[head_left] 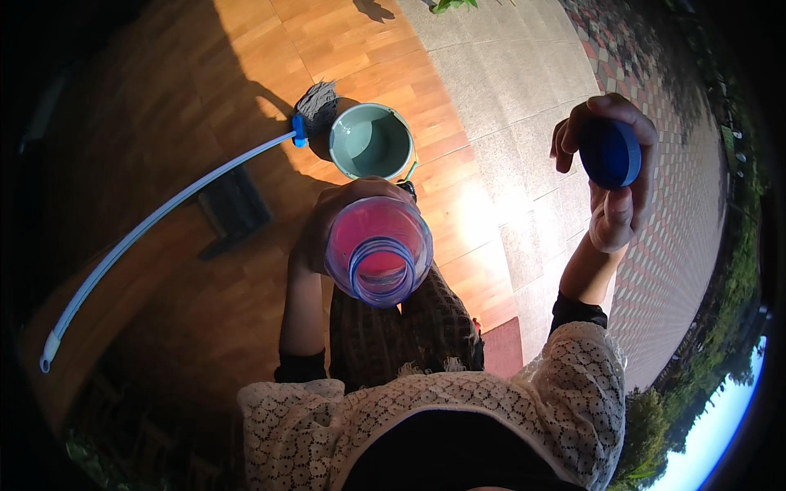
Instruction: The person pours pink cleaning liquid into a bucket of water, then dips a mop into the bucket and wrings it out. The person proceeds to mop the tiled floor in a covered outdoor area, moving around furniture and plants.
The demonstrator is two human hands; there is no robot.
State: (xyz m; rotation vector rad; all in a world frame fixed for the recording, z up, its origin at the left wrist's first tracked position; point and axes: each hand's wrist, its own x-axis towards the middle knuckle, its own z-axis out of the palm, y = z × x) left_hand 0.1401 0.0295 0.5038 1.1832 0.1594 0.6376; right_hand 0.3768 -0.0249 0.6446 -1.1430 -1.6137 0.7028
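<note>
My left hand (pixel 313 233) is wrapped round a clear, bluish plastic bottle (pixel 378 222) with pink liquid inside. Its round, uncapped mouth points up toward me. Off to the right, my raised right hand (pixel 644 176) grips a round blue cap (pixel 608 154) between thumb and fingers, its hollow side showing. The cap is well apart from the bottle. Just beyond the bottle, a pale green bucket (pixel 334 139) stands on the floor; I cannot tell whether it holds liquid. A grey string mop head (pixel 318 103) with a blue clamp (pixel 299 131) rests beside the bucket.
The mop's long pale blue pole (pixel 168 203) slants to the lower left. A dark rectangular object (pixel 235 206) lies beneath it on the wood-patterned floor (pixel 344 49). Grey tiles (pixel 508 98) and patterned paving (pixel 679 237) lie to the right. A reddish mat (pixel 503 347) is near my legs.
</note>
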